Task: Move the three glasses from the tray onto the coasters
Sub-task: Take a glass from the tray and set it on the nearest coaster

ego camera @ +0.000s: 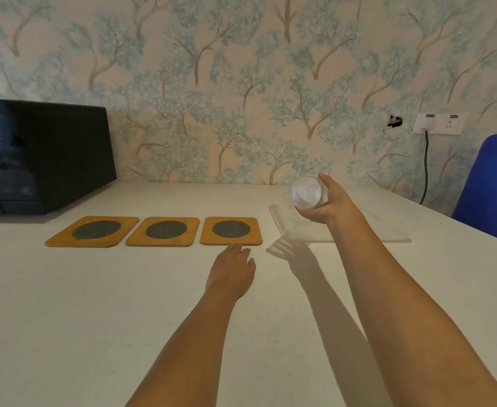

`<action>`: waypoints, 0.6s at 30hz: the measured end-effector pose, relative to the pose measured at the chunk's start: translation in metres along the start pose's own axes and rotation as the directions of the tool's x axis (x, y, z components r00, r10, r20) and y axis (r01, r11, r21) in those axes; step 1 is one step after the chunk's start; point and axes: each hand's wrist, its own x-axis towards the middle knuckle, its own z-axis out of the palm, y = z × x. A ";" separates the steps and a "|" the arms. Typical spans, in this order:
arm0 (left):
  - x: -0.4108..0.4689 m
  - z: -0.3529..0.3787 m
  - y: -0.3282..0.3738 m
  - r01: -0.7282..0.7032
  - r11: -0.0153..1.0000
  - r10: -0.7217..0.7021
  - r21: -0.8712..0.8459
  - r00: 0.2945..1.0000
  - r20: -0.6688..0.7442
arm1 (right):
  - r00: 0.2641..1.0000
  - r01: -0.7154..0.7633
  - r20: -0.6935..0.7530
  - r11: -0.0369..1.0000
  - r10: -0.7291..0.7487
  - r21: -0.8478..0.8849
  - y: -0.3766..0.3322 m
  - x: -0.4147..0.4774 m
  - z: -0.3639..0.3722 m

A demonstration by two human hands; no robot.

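Three wooden coasters with dark mesh discs lie in a row on the white table: left coaster [93, 232], middle coaster [163, 231], right coaster [231, 230]. All three are bare. To their right lies a clear flat tray [367, 230]. My right hand [328, 205] holds a clear glass [306, 193] tilted, its mouth toward me, above the tray's left end. My left hand [232, 267] rests flat on the table, fingertips at the right coaster's front edge. No other glasses are visible on the tray.
A black microwave-like box [40, 155] stands at the back left. A blue chair [490, 183] is at the right edge. A wall socket [438, 123] with a black cable hangs behind the table.
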 end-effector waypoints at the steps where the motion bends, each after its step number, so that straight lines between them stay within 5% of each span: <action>1: -0.003 -0.002 -0.004 0.003 1.000 -0.003 -0.007 1.000 0.013 | 0.999 -0.034 -0.018 0.998 0.035 0.046 0.005 -0.002 0.010; 6: -0.012 -0.009 -0.023 -0.005 1.000 0.007 -0.024 0.998 0.055 | 0.995 -0.097 -0.027 0.993 0.096 -0.064 0.035 -0.017 0.032; 10: -0.015 -0.013 -0.033 -0.005 1.000 0.006 -0.030 0.999 0.049 | 0.993 -0.115 -0.025 0.944 0.113 -0.310 0.045 -0.018 0.044; 14: -0.015 -0.012 -0.036 -0.012 0.999 0.013 -0.033 1.000 0.019 | 0.997 -0.073 -0.068 0.734 0.036 -0.676 0.054 -0.018 0.054; 18: -0.012 -0.011 -0.036 -0.005 0.999 0.005 -0.043 1.000 -0.003 | 0.988 0.051 -0.009 0.382 -0.154 -0.923 0.061 -0.017 0.061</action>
